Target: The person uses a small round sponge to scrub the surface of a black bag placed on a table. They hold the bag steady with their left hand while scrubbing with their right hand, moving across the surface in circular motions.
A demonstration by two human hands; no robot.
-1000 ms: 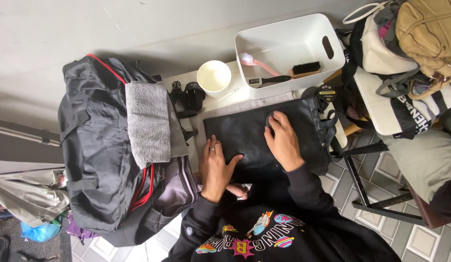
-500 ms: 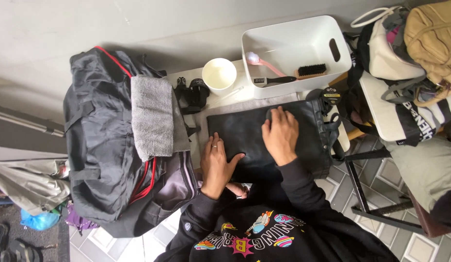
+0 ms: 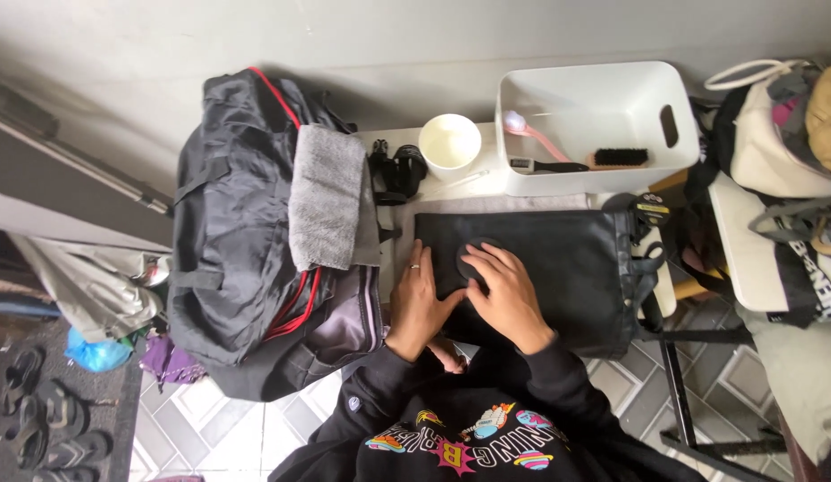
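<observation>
I am pressing both hands flat, fingers spread and holding nothing: right hand (image 3: 506,299) and left hand (image 3: 421,302) on the black bag (image 3: 558,268) lying on the small table (image 3: 399,140). Bag is looking soft, limp and light; I am judging the side strap (image 3: 645,234) the best hold. Standing beyond: white cup (image 3: 449,144), white bin (image 3: 597,112) with brush (image 3: 619,158).

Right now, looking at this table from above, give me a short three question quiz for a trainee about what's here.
1. True or false: both hands rest flat on the black bag lying on the table.
2. Which item sits inside the white bin? A) a brush, B) a folded towel, C) a shoe.
3. Fill in: the grey towel lies on top of the large dark ____ at the table's left.

Key:
1. True: the left hand and right hand both press on it, close together, near a round black patch.
2. A, the brush.
3. duffel bag.
</observation>
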